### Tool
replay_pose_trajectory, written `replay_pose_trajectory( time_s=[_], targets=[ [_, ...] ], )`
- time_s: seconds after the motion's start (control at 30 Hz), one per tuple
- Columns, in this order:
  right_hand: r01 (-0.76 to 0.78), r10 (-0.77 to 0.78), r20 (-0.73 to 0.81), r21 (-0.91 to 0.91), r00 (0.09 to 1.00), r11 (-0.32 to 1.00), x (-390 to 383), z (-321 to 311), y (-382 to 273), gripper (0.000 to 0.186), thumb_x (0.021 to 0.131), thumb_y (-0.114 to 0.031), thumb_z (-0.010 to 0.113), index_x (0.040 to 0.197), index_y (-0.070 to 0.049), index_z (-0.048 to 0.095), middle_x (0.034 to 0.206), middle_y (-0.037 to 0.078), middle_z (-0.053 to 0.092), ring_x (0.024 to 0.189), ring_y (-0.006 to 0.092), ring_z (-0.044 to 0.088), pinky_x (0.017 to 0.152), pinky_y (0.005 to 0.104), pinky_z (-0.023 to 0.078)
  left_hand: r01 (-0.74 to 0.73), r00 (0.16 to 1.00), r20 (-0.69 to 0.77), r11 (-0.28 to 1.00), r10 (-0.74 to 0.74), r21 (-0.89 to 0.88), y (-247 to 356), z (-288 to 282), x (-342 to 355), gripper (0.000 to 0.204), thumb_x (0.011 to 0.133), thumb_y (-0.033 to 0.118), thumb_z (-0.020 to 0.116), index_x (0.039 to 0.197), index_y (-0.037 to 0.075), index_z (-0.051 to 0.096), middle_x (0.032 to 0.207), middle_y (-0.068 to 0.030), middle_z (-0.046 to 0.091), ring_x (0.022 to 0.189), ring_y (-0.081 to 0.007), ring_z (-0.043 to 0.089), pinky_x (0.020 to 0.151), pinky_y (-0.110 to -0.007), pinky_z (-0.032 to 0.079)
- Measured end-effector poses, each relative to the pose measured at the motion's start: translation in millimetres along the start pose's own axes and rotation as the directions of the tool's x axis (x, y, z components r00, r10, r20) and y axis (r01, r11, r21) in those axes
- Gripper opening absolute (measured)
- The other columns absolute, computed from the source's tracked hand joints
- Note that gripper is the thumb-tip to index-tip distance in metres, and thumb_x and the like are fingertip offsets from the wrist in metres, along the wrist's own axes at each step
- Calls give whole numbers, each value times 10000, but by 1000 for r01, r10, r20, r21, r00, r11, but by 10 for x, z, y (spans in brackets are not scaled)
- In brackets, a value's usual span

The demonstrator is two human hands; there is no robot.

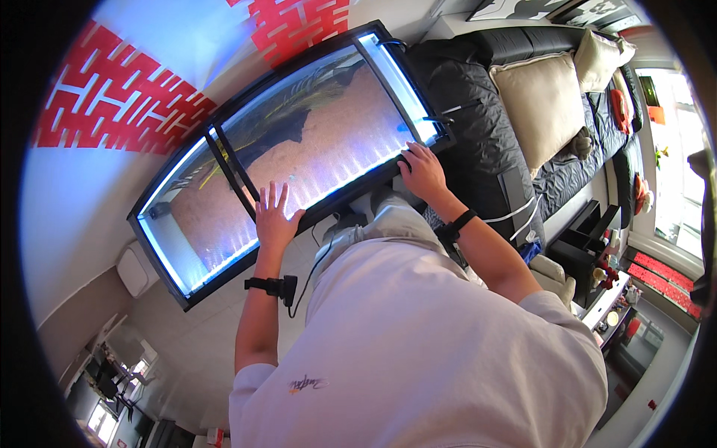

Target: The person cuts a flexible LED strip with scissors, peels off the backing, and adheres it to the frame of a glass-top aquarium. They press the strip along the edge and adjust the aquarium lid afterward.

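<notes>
Nearest my view was the white shirt, with light trousers beyond it. I had 2 bare forearms ahead, each wearing a black wristband; the left wristband carried a small block and a cable.

The fish tank, long and black-framed, stood right in front of the body, lit white and blue along its edges. My left hand lay over its near rim, palm down, beside the dark crossbar; its grip was apart, fingers spread and holding nothing. My right hand was at the same rim near the right end, fingers bent over the edge; I could not tell whether that grip was clamped on it.

Inside the tank I saw pinkish sand. To the right stood a black sofa with a large beige cushion. Farther off were 2 red cutout patterns on the wall and, far right, a bright window.
</notes>
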State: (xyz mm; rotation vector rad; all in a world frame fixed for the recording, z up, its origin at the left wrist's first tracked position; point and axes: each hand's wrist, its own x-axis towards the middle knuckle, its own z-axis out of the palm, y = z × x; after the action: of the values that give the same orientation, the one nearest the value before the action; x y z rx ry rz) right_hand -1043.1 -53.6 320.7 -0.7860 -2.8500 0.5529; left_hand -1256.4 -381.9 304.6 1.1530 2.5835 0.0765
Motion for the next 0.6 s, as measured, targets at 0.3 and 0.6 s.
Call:
replay_pose_trajectory(
  time_s=[0.3,0.6],
  targets=[
    [-58,57,-27,-42,998,997,-23,61,-42,253,903,-213,617,1079,-49,694,1336,132,587,1295,285,514,1110,480,382,43,999,22,999,-43,1,58,13,19,795,877,508,645,1550,240,318,1628,-121,222,1495,-371,194,1173,-548,247],
    [-99,97,-89,-17,991,995,-29,130,-33,242,912,-206,607,1075,-55,701,1351,130,589,1300,283,516,1114,483,374,18,1000,-7,1000,-18,20,84,9,24,796,875,513,645,1549,241,321,1624,-131,227,1488,-383,208,1169,-554,253]
  ],
)
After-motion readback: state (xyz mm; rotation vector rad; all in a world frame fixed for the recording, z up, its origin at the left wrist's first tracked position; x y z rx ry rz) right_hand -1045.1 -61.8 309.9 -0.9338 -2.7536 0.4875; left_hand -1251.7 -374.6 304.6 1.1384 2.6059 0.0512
